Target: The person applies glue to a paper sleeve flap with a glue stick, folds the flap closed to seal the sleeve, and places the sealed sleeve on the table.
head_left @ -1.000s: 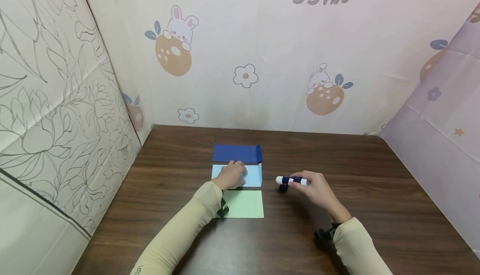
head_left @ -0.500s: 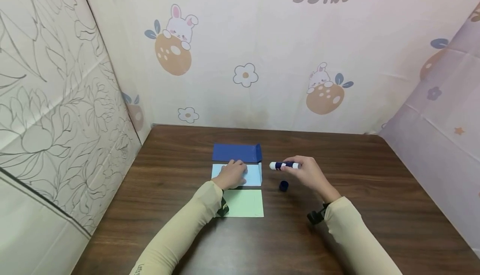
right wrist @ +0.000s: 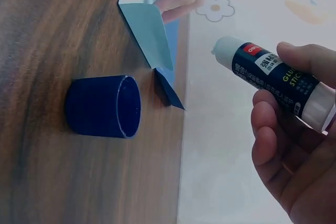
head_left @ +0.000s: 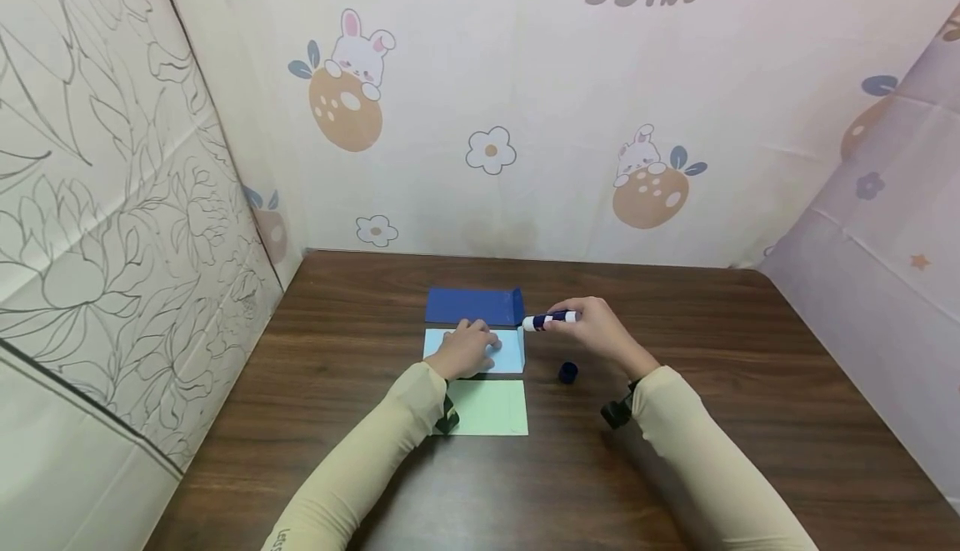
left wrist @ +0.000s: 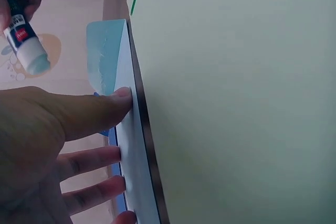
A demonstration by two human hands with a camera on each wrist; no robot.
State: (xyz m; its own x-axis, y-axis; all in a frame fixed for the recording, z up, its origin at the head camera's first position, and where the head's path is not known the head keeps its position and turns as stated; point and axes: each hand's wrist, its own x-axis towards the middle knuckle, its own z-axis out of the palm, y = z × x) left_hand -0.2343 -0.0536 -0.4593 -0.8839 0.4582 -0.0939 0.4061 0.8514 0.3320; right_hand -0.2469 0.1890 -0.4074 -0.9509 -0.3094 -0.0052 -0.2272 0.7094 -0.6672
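Observation:
My left hand (head_left: 463, 353) rests on the light blue envelope (head_left: 512, 353), its thumb and fingertips pressing the paper down in the left wrist view. The flap (right wrist: 148, 32) of this envelope stands raised at its right end. My right hand (head_left: 600, 334) grips an uncapped glue stick (right wrist: 273, 72) between thumb and fingers. Its tip points left and hangs close to the raised flap; whether they touch I cannot tell. The glue stick's dark blue cap (right wrist: 100, 106) stands on the table, nearer to me than the right hand.
A dark blue envelope (head_left: 468, 307) with a raised flap lies just beyond the light blue one. A pale green envelope (head_left: 495, 409) lies on the near side, partly under my left wrist. The brown wooden table (head_left: 712, 351) ends at a patterned curtain (head_left: 555, 201).
My right hand has carried the glue stick left and away from me, from above the cap to near the light blue flap. My left hand has stayed in place.

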